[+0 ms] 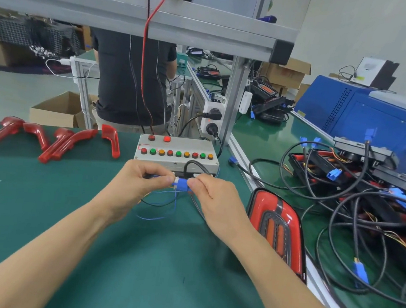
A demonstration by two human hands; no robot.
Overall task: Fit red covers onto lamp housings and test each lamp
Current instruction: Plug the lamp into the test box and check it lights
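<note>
A blue connector (181, 184) is held between both hands just in front of the grey test box (176, 162) with its row of coloured buttons. My left hand (142, 181) pinches the white end with its thin wires. My right hand (211, 194) pinches the blue end with the black cable. An assembled lamp (276, 229) with its red cover lies on the green mat right of my right forearm. Several loose red covers (57, 141) lie at the mat's far left.
A pile of lamp housings and black cables with blue plugs (366, 199) fills the bench on the right. A blue machine (374, 113) stands behind it. A person in a dark shirt (132, 80) stands beyond the bench. An aluminium frame post (235, 100) rises behind the test box.
</note>
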